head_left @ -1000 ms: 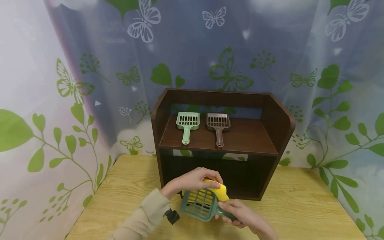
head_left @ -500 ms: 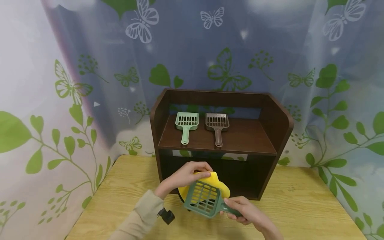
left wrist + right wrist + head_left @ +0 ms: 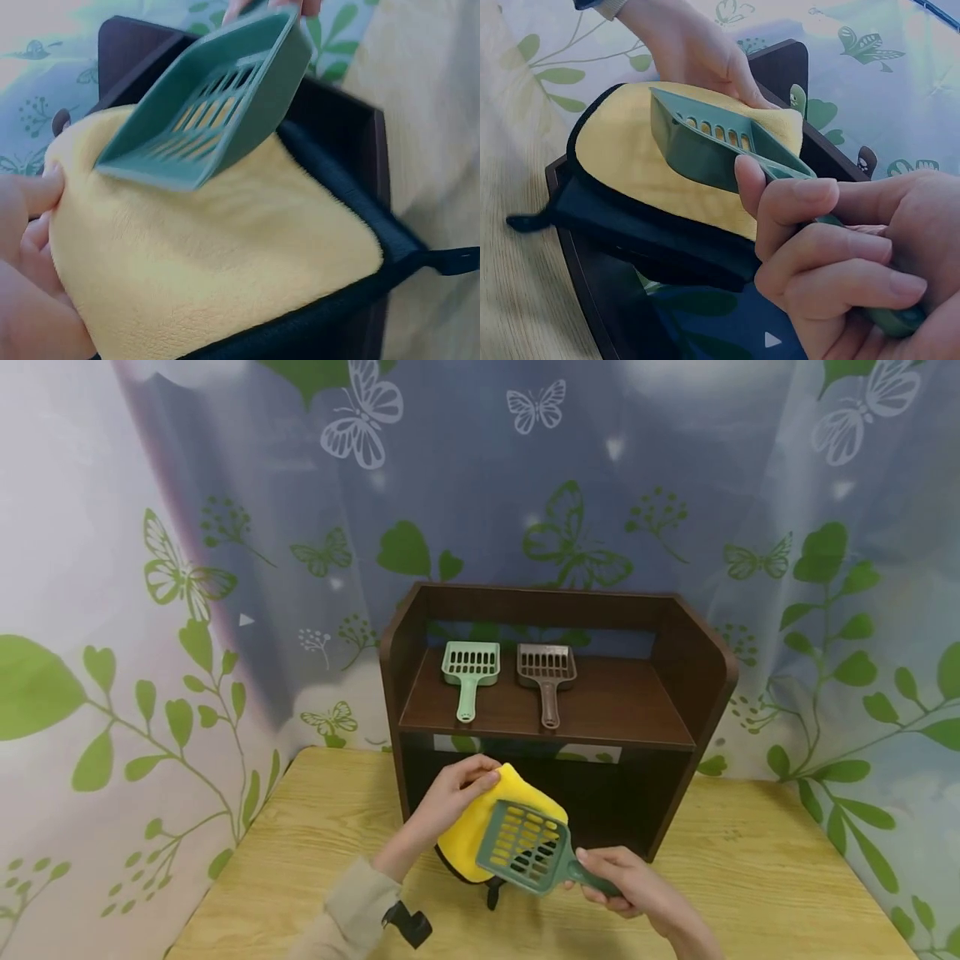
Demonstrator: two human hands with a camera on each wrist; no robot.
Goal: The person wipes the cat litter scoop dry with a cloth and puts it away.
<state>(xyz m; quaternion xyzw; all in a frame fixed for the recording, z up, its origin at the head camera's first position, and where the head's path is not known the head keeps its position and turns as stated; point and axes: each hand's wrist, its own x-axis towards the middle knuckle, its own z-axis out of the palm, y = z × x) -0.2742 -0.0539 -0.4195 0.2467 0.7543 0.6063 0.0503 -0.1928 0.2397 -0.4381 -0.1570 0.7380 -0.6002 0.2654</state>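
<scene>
In the head view, my right hand (image 3: 630, 887) grips the handle of a dark green slotted litter scoop (image 3: 531, 883), held tilted above the table. My left hand (image 3: 444, 797) pinches the upper left edge of a yellow plush cloth (image 3: 463, 837) with black trim and a black loop. The cloth lies behind the scoop, and yellow shows through the slots. From the left wrist, the scoop (image 3: 262, 112) overlaps the cloth's fluffy face (image 3: 187, 247), its lower edge at or close to the pile. Curled fingers (image 3: 821, 247) wrap the handle in the right wrist view.
A dark brown two-tier shelf (image 3: 630, 702) stands on the wooden table (image 3: 750, 860) just beyond my hands. On its upper board lie a light green litter scoop (image 3: 467, 687) and a brown litter scoop (image 3: 548, 689). A patterned curtain (image 3: 465, 468) hangs behind.
The yellow cloth, earlier bunched over the scoop's far edge near the handle, now spreads behind it. My left hand has moved up and left with it; the scoop has shifted right.
</scene>
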